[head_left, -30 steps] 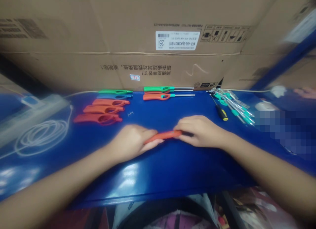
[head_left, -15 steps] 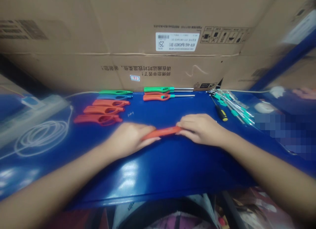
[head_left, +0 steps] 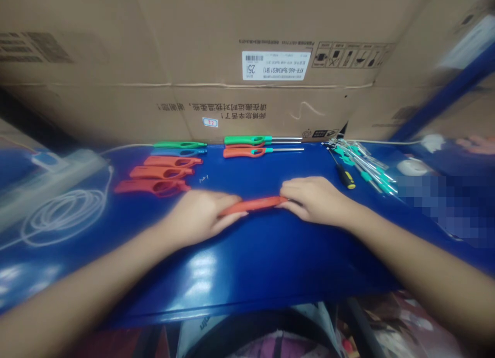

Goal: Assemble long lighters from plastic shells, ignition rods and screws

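An orange-red lighter handle point(head_left: 255, 204) is held between my two hands above the blue table, tilted slightly up to the right. My left hand point(head_left: 203, 214) is closed round its left end, thumb below and fingers above. My right hand point(head_left: 315, 199) pinches at the right end, where a small dark piece shows by the fingertips; the fingers hide most of it. Left of my hands lie several red and orange lighter handles point(head_left: 162, 171), with a blue handle point(head_left: 176, 152) and a green handle point(head_left: 174, 145) behind. Long lighters with metal tubes point(head_left: 243, 152) lie at the back middle.
A pile of metal tubes with teal parts point(head_left: 363, 165) lies at the back right, beside a yellow-and-black screwdriver point(head_left: 345, 176). A coiled white cable point(head_left: 65, 214) and a power strip point(head_left: 50, 185) are on the left. A cardboard sheet point(head_left: 185, 49) stands behind. Another person's hand point(head_left: 477, 144) shows far right.
The dark piece between the handle's right end and my right fingers now shows more. Both hands keep hold and have hardly moved; the view has shifted slightly.
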The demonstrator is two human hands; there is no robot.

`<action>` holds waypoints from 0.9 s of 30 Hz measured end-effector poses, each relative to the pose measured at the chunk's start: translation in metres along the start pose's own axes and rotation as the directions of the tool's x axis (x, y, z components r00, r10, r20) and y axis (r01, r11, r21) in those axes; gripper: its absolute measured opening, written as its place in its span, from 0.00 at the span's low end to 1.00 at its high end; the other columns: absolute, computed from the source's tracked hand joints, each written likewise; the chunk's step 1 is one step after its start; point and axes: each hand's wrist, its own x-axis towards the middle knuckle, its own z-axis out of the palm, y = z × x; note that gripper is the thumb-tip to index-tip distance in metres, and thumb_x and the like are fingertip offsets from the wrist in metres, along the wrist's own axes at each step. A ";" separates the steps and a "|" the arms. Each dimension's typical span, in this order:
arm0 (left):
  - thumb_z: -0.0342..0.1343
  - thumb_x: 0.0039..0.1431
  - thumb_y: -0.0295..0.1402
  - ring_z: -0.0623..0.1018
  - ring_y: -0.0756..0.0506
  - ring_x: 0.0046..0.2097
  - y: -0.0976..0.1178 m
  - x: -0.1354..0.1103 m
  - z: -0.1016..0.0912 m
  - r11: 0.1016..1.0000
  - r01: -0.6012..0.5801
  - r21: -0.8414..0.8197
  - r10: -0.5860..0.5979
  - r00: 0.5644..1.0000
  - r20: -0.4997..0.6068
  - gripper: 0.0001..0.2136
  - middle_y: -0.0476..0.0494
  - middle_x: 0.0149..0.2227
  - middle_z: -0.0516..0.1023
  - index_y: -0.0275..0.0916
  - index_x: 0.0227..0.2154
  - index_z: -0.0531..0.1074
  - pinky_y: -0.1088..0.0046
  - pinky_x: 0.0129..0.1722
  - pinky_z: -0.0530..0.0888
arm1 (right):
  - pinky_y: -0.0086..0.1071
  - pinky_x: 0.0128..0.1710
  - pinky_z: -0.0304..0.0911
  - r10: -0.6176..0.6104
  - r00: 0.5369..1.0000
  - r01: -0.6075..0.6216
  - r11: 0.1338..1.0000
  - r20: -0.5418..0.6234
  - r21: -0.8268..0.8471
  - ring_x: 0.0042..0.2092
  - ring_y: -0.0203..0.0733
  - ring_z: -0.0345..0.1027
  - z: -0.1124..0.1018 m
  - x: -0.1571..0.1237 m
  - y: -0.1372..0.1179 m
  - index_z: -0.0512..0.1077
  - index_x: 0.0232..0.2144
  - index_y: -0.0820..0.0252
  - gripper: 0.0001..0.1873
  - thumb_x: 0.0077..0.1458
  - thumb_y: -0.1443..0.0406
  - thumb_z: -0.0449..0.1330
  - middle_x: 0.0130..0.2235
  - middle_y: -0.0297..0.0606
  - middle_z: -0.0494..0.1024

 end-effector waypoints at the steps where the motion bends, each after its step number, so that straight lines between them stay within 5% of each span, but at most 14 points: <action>1: 0.46 0.71 0.48 0.81 0.44 0.33 0.000 0.000 -0.001 1.000 0.013 0.007 -0.013 1.000 0.007 0.18 0.47 0.33 0.82 0.42 0.42 0.77 0.71 0.29 0.68 | 0.34 0.31 0.53 0.018 1.000 -0.018 1.000 0.007 -0.011 0.34 0.42 0.67 0.001 0.000 0.000 0.70 0.31 0.58 0.14 0.68 0.59 0.54 0.33 0.38 0.76; 9: 0.47 0.69 0.47 0.82 0.41 0.36 -0.008 0.002 -0.006 0.983 0.150 0.101 -0.152 0.988 0.006 0.19 0.43 0.36 0.82 0.42 0.41 0.78 0.71 0.29 0.69 | 0.47 0.50 0.57 0.215 0.973 -0.231 0.933 -0.086 -0.277 0.49 0.58 0.67 0.001 -0.003 0.027 0.73 0.47 0.63 0.16 0.61 0.59 0.62 0.46 0.48 0.77; 13: 0.46 0.70 0.47 0.82 0.40 0.39 -0.009 0.003 -0.006 0.982 0.165 0.089 -0.166 0.986 0.002 0.19 0.42 0.38 0.82 0.41 0.42 0.78 0.70 0.31 0.70 | 0.51 0.54 0.54 0.283 0.956 -0.293 0.903 -0.079 -0.315 0.49 0.58 0.67 0.002 -0.006 0.036 0.75 0.45 0.64 0.12 0.62 0.65 0.59 0.45 0.48 0.78; 20: 0.45 0.70 0.49 0.82 0.41 0.40 -0.009 0.003 -0.004 0.987 0.155 0.035 -0.155 0.988 -0.022 0.20 0.44 0.38 0.82 0.42 0.43 0.78 0.71 0.31 0.70 | 0.49 0.54 0.54 0.257 0.965 -0.262 0.934 -0.056 -0.244 0.44 0.51 0.69 0.005 -0.007 0.043 0.75 0.35 0.61 0.07 0.62 0.68 0.56 0.39 0.44 0.80; 27: 0.44 0.71 0.50 0.82 0.41 0.40 -0.008 0.002 -0.002 0.992 0.121 0.038 -0.120 0.993 -0.008 0.21 0.44 0.41 0.82 0.43 0.47 0.77 0.70 0.33 0.72 | 0.47 0.58 0.52 0.068 0.994 -0.073 0.996 -0.085 -0.054 0.45 0.47 0.70 0.011 0.001 0.033 0.71 0.40 0.60 0.05 0.65 0.67 0.55 0.40 0.41 0.78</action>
